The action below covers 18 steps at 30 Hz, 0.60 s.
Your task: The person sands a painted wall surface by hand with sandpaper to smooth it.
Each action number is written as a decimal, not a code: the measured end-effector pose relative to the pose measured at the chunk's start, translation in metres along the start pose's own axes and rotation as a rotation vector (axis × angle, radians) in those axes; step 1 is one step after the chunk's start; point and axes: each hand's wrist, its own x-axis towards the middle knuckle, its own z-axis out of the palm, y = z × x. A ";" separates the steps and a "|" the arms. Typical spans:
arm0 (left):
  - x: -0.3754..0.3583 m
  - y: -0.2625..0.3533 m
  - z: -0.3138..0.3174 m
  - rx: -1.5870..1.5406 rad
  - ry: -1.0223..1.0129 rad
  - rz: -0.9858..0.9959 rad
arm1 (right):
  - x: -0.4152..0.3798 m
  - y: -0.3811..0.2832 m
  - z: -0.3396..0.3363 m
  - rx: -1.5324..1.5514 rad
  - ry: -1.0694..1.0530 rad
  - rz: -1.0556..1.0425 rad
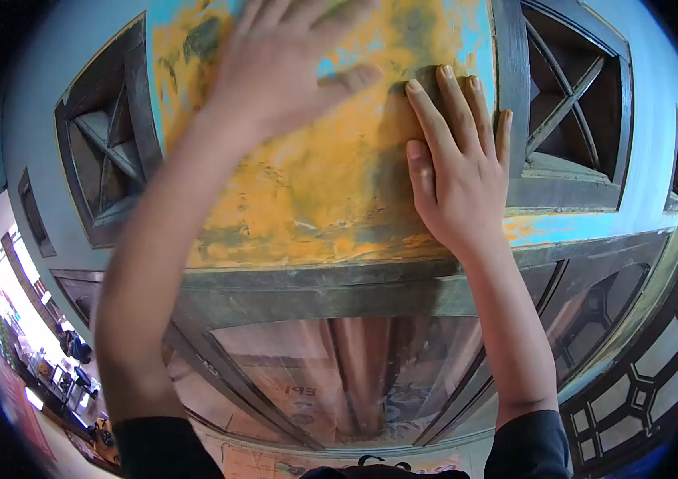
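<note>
In the head view, a wall panel (299,207) is covered in patchy yellow-orange filler with dark smudges and bits of blue paint showing through. My left hand (283,68) is over its upper part, blurred by motion, thumb stretched out and fingers apart, the fingertips cut off at the top edge. Whatever may be under that palm is hidden. To the right, my right hand (467,168) lies flat against the panel with its fingers spread and nothing visible in it, close to the panel's right side.
Dark wooden vents with crossed bars flank the panel, one on the left (107,136) and one on the right (570,96). Beneath runs a dark wooden beam (315,287) above glazed panes (275,359). A patterned grille (642,391) stands at lower right. Bright windows (19,295) show far left.
</note>
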 end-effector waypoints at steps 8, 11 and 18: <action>0.009 0.007 -0.015 -0.230 -0.021 -0.181 | -0.008 -0.001 -0.002 -0.019 -0.032 0.002; -0.011 0.010 0.026 -0.156 0.129 0.268 | -0.007 -0.001 -0.003 -0.007 -0.045 0.013; 0.009 -0.018 -0.011 -0.278 -0.030 -0.297 | -0.008 0.000 -0.002 -0.008 -0.036 0.006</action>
